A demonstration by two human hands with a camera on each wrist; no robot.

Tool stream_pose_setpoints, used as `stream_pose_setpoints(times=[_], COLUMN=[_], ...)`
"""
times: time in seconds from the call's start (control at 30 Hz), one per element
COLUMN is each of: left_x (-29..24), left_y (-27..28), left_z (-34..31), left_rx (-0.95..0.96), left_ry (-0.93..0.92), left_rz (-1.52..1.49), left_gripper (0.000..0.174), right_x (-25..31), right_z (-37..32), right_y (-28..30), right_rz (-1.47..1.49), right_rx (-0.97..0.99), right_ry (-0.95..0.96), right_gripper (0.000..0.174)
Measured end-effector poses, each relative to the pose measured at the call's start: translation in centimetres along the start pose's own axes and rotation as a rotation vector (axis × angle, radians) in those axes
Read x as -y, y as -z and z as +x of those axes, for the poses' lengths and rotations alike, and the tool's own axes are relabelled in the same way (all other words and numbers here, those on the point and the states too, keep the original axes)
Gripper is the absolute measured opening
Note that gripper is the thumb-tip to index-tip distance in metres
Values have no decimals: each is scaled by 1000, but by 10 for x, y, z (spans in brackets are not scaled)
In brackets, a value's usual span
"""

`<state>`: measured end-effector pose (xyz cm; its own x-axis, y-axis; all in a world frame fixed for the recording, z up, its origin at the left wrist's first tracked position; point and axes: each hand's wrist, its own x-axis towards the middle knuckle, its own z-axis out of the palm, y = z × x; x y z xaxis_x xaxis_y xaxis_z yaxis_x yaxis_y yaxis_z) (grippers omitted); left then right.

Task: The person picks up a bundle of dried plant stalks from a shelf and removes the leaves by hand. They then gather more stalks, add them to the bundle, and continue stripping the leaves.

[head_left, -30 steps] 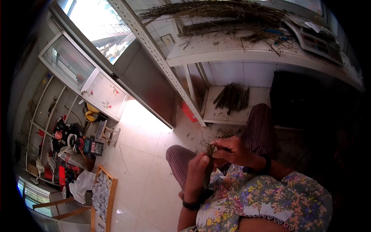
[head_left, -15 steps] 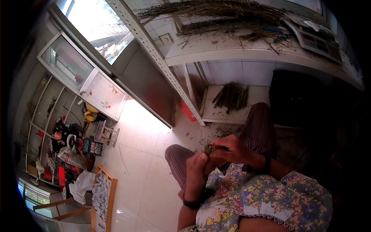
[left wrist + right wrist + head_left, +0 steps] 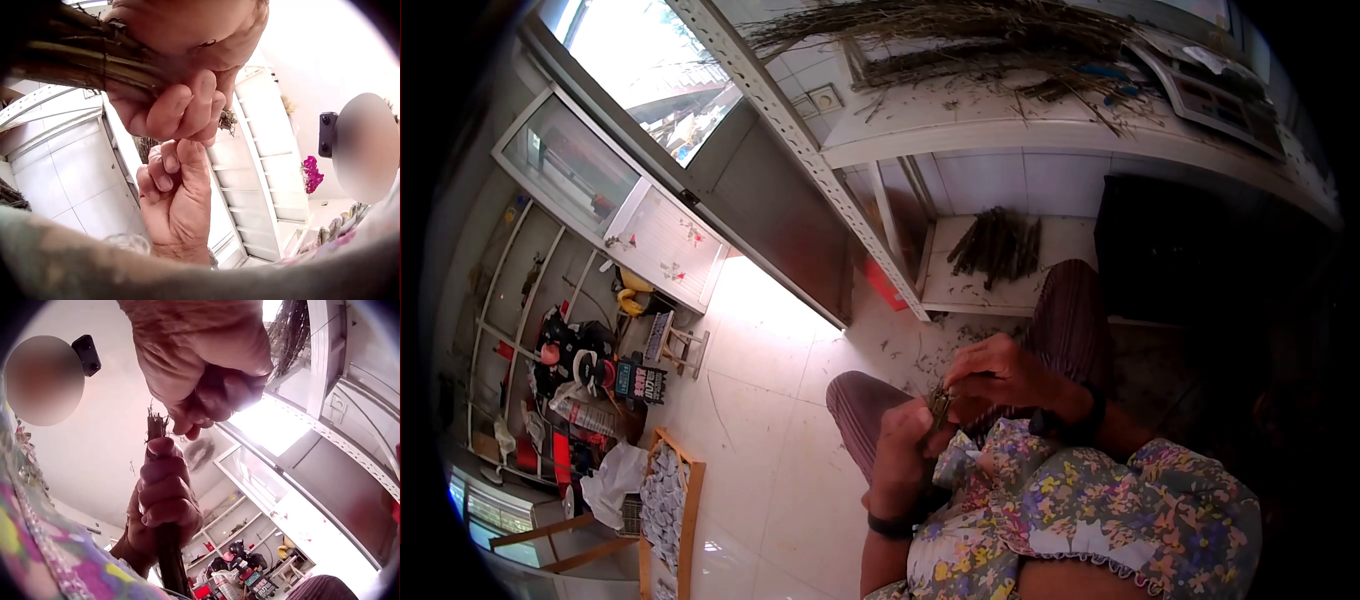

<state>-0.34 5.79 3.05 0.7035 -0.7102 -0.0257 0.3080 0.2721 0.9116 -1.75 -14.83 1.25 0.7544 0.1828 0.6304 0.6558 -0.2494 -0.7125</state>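
Note:
In the right wrist view my left hand (image 3: 165,490) wraps round a bundle of dry brown stems (image 3: 173,565), whose ragged top pokes out above the thumb. My right hand (image 3: 200,369) is bent over that top, pinching at the fine twig ends beside it with thumb and curled fingertips. The left wrist view has the bundle (image 3: 75,59) running through my left hand (image 3: 187,75), with my right hand (image 3: 178,203) beyond it, thumb against bent fingers. Both hands meet above the lap in the head view, my left hand (image 3: 903,440) lower and my right hand (image 3: 1000,375) above.
Ahead, a pile of cut stems (image 3: 997,245) lies on the low shelf (image 3: 970,295). Long dry branches (image 3: 960,30) and a scale (image 3: 1215,95) occupy the upper shelf (image 3: 960,145). Plant scraps litter the floor (image 3: 775,430); a wooden-framed rack (image 3: 690,530) stands at left.
The bundle's top turned toward the head camera, then tipped over to a slant. My right hand has risen slightly, its fingers bending more over the stem ends. My left hand keeps its grip.

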Motion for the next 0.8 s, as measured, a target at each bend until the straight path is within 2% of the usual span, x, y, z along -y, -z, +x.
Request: stream_pose_setpoints(times=[0.07,0.17,0.23,0.33,0.43,0.57,0.67,0.8], left_x=[5,7,5,3,8,15,16,11], left_y=[9,15,16,16,19,29,30,24], left_z=[0,-3,-3,-2,-1,2,3,0], left_rx=[32,-35,-54,-48,-35,-48,25,66], left_ry=[11,-5,-2,-9,-41,-69,-63,-39], left_rz=[-45,-126,-99,-81,-143,-131,-202,-90], left_gripper=[38,38,39,42,47,53,55,51], right_x=[-3,-4,4,7,9,12,14,8], right_z=[-1,-1,-1,0,-2,-3,-3,-1], right_y=[1,6,12,10,12,16,16,13], right_rz=[-13,25,51,-22,38,172,126,59], right_rx=[-18,-32,-11,-4,70,125,94,73], right_ry=[-6,-64,-131,-113,-166,-134,-175,-168], right_gripper=[8,8,7,8,9,9,9,11])
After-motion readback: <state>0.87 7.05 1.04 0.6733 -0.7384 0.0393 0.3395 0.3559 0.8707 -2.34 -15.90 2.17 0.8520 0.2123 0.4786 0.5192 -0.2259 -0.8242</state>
